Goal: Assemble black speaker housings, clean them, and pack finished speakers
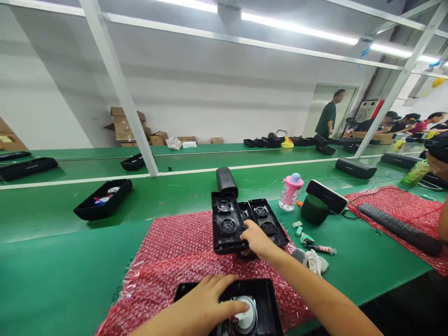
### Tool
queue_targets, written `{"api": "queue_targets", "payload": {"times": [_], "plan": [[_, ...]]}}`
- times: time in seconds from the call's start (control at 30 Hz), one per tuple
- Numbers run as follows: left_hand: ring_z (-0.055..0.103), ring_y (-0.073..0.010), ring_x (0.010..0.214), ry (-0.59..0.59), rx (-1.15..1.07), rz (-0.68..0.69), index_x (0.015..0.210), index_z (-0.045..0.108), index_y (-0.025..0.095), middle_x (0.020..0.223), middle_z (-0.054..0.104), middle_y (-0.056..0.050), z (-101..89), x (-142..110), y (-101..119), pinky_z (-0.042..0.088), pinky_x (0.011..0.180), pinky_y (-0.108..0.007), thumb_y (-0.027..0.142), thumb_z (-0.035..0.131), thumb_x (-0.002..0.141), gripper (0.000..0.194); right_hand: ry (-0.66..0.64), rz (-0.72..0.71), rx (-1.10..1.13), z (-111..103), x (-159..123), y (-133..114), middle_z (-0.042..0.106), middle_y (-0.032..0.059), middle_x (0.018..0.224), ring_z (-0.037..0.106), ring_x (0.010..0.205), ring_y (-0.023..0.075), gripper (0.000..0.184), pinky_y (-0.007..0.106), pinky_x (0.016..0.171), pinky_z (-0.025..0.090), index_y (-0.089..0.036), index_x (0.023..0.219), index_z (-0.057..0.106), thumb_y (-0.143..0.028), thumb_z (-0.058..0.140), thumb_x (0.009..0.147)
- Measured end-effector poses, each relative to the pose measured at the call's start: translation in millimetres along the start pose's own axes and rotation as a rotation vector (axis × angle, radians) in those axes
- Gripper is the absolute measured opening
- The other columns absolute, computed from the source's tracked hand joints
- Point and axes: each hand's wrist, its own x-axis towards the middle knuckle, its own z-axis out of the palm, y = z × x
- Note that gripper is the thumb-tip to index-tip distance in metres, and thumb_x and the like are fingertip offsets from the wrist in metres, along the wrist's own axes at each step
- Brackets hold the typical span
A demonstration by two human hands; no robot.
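Note:
My right hand [257,240] pinches the lower right edge of a black plastic speaker shell [220,240], tilted up with two round grilles facing me. Beside and partly behind it lie more such shells, one black shell [271,219] showing two round openings. Closest to me, a black speaker housing [268,303] lies on red bubble wrap [175,238]. Across its left part rests my left hand [206,303], fingers stretched out, the thumb on a round speaker driver [247,317] with a pale centre. The fingertips of my right hand behind the shell are hidden.
Right of the shells stand a pink-topped bottle [290,191], a dark green round object [314,209] and a propped phone [327,197]. A marker-like tube [322,248] and a crumpled cloth [313,261] lie nearer. An open black housing [103,199] sits on the left. A co-worker's arm [444,219] shows at right.

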Motion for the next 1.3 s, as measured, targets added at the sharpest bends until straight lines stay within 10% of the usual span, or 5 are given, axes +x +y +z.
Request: {"api": "queue_targets", "payload": {"times": [0.17, 0.33, 0.63, 0.87, 1.3], "plan": [[0.035, -0.0397, 0.143, 0.114, -0.117, 0.033, 0.145, 0.04, 0.039, 0.159, 0.032, -0.012, -31.5, -10, 0, 0.036, 0.113, -0.061, 0.033, 0.081, 0.067, 0.089, 0.035, -0.061, -0.177, 32, 22, 18, 0.063, 0.0052, 0.104, 0.063, 0.089, 0.0171, 0.025, 0.035, 0.079, 0.055, -0.014, 0.113, 0.059, -0.034, 0.06, 0.097], [0.033, -0.0291, 0.145, 0.284, -0.037, -0.318, 0.142, 0.046, 0.029, 0.158, 0.034, -0.011, -41.3, -1, -31, 0.029, 0.119, -0.054, 0.021, 0.061, 0.079, 0.065, -0.073, -0.165, -0.355, 37, 21, 20, 0.064, 0.0077, 0.111, 0.064, 0.097, 0.0202, 0.032, 0.039, 0.086, 0.054, -0.015, 0.124, 0.056, -0.027, 0.061, 0.095], [0.01, -0.0366, 0.151, 0.125, -0.091, -0.437, 0.15, 0.038, 0.023, 0.165, 0.007, -0.018, -26.3, 23, -108, 0.018, 0.122, -0.053, 0.027, 0.074, 0.065, 0.092, -0.177, -0.442, -0.904, -30, -33, 17, 0.052, 0.0182, 0.141, 0.042, 0.137, 0.0341, 0.057, 0.055, 0.116, 0.029, -0.016, 0.135, 0.056, -0.02, 0.07, 0.079], [0.024, -0.0361, 0.149, 0.11, -0.153, -0.403, 0.142, 0.049, 0.026, 0.163, 0.022, -0.015, -25.2, 41, -110, 0.028, 0.118, -0.054, 0.037, 0.072, 0.07, 0.077, -0.067, -0.432, -1.222, -41, -26, 55, 0.049, 0.0209, 0.147, 0.038, 0.142, 0.037, 0.027, 0.07, 0.115, 0.017, -0.017, 0.118, 0.065, -0.02, 0.056, 0.093], [0.017, -0.0316, 0.151, 0.167, -0.149, -0.414, 0.152, 0.032, 0.027, 0.166, 0.009, -0.013, -21.5, 30, -122, 0.025, 0.12, -0.049, 0.046, 0.066, 0.077, 0.084, 0.111, -0.73, -1.086, -70, -47, 68, 0.054, 0.0158, 0.144, 0.043, 0.14, 0.0311, 0.045, 0.064, 0.117, 0.026, -0.019, 0.137, 0.055, -0.022, 0.052, 0.092]]}}
